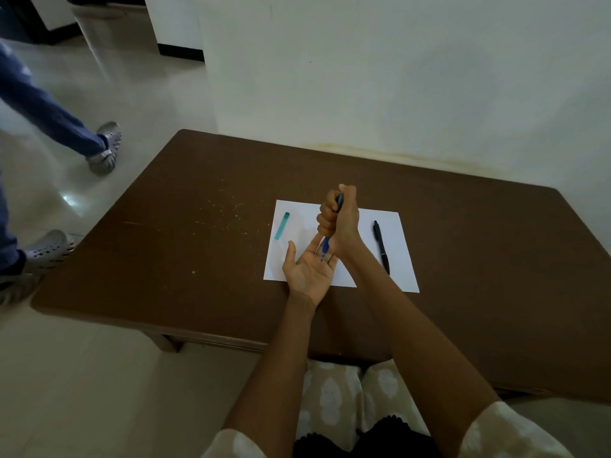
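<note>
My right hand [340, 219] grips a blue pen [326, 246] in a fist, held upright with its tip pointing down. The tip touches the palm of my left hand [309, 271], which lies palm up with straight fingers over the near edge of a white sheet of paper [363, 259]. A black pen [382, 247] lies on the right part of the sheet. A small teal stick [282, 226], perhaps a cap or refill tube, lies on the sheet's left part.
The paper rests on a low brown table [198, 259] that stands against a white wall [396, 77]. Pale specks dot the tabletop left of the sheet. On the tiled floor at the left, another person's legs in blue trousers and grey clogs [102, 150] pass by.
</note>
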